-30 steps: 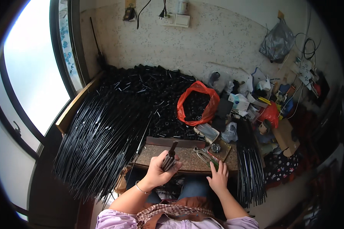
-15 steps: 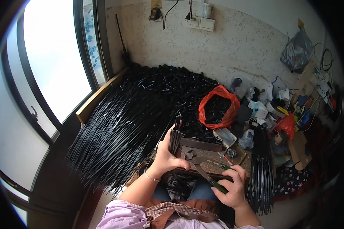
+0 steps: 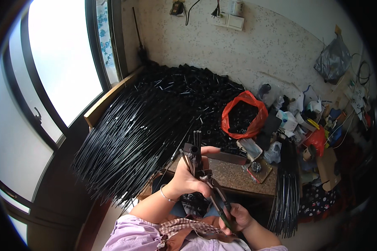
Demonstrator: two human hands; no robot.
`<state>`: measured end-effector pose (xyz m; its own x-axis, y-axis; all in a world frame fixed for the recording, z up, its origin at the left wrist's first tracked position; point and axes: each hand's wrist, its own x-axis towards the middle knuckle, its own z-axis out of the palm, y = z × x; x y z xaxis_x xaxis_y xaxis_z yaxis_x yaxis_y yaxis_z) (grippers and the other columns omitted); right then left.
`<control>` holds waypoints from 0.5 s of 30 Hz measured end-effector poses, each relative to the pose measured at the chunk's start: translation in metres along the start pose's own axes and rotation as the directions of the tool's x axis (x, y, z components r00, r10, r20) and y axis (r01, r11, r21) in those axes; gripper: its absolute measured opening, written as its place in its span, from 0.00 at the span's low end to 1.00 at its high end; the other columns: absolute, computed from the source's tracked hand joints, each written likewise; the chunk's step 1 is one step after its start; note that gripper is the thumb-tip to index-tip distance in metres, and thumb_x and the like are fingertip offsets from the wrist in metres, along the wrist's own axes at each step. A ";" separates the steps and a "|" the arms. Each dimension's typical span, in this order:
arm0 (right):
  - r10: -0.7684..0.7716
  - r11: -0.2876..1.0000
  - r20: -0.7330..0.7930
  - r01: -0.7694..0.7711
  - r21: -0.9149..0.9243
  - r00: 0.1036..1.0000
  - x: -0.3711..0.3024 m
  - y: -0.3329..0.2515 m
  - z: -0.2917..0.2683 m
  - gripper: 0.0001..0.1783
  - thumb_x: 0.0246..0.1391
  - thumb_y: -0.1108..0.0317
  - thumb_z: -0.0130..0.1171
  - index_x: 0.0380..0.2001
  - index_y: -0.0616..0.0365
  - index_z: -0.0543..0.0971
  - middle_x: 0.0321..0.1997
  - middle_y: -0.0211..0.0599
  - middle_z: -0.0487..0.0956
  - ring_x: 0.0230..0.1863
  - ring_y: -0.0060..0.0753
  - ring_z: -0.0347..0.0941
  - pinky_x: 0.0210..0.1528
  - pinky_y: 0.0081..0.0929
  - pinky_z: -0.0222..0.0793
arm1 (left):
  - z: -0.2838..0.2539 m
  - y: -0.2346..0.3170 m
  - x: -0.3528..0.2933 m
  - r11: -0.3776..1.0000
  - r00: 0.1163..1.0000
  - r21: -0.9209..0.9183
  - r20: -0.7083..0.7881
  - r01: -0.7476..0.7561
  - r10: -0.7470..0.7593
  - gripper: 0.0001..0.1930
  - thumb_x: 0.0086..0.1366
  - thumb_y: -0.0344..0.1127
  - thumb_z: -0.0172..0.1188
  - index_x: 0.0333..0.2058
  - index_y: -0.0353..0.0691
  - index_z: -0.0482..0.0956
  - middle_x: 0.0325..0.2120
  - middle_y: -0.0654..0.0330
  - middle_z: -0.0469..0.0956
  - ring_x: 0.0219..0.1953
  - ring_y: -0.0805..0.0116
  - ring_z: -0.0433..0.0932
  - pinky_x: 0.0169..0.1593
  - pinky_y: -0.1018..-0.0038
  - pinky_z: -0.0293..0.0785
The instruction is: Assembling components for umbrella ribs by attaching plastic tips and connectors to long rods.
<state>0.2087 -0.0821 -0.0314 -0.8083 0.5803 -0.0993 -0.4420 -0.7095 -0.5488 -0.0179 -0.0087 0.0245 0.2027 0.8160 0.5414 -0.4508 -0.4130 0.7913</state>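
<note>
My left hand (image 3: 185, 178) is closed round a small bunch of thin dark rods (image 3: 188, 161), whose ends stick up past the fingers. A short black tube with a round opening (image 3: 193, 149) shows among them. In my right hand (image 3: 238, 217) is a pair of pliers (image 3: 218, 194) with dark metal arms and green grips, the grips fairly close together. Its jaws lie against the lower part of the bunch, beside my left thumb. What exactly sits between the jaws is too dark to make out.
Behind my left hand a wide heap of long black rods (image 3: 121, 142) covers the table, with short black tubes (image 3: 184, 81) piled beyond. A red plastic bag (image 3: 262, 109) holds small black parts. More rods (image 3: 285, 196) hang over the right edge, near clutter. A dark block (image 3: 226, 157) lies on the speckled tabletop (image 3: 238, 178).
The pliers have swung steeper, their grips have come closer together, and the jaws have moved onto the bunch. My right hand has dropped down and left. The bunch in my left hand has turned.
</note>
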 end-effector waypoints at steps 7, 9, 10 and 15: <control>-0.649 -0.582 0.390 -0.097 -0.807 0.653 0.019 -0.036 0.035 0.32 0.31 0.73 0.63 0.46 0.64 0.65 0.24 0.37 0.73 0.22 0.24 0.71 0.22 0.21 0.66 | -0.010 0.014 -0.005 0.978 0.993 0.209 -0.117 0.007 0.018 0.39 0.32 0.43 0.78 0.43 0.30 0.71 0.25 0.69 0.73 0.25 0.85 0.67 0.29 0.88 0.64; -0.566 -0.660 0.459 -0.042 -0.750 0.685 0.012 -0.051 0.053 0.23 0.39 0.74 0.60 0.42 0.66 0.68 0.24 0.40 0.74 0.20 0.25 0.71 0.21 0.20 0.66 | -0.015 0.018 -0.005 0.979 0.992 0.205 -0.121 -0.011 0.036 0.38 0.32 0.44 0.78 0.42 0.32 0.72 0.23 0.71 0.71 0.24 0.86 0.65 0.27 0.87 0.61; -0.518 -0.294 0.167 0.009 -0.956 0.839 0.005 -0.046 0.054 0.18 0.44 0.73 0.59 0.40 0.67 0.70 0.24 0.42 0.75 0.20 0.27 0.72 0.21 0.21 0.67 | -0.016 0.018 -0.004 0.979 0.991 0.203 -0.127 -0.016 0.042 0.38 0.32 0.44 0.78 0.42 0.32 0.72 0.23 0.71 0.71 0.24 0.86 0.65 0.27 0.87 0.61; 0.282 0.917 -0.012 -0.273 -0.291 0.959 0.008 -0.010 0.010 0.20 0.47 0.67 0.63 0.39 0.70 0.72 0.22 0.39 0.77 0.19 0.28 0.74 0.24 0.21 0.70 | -0.012 0.014 0.006 0.991 0.986 0.126 0.156 0.044 -0.064 0.36 0.31 0.46 0.78 0.38 0.34 0.73 0.19 0.73 0.66 0.22 0.86 0.61 0.24 0.86 0.56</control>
<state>0.2029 -0.0740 -0.0182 -0.8952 0.3617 -0.2602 -0.0712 -0.6926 -0.7178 -0.0328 -0.0044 0.0355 0.3641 0.7677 0.5273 -0.3281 -0.4241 0.8441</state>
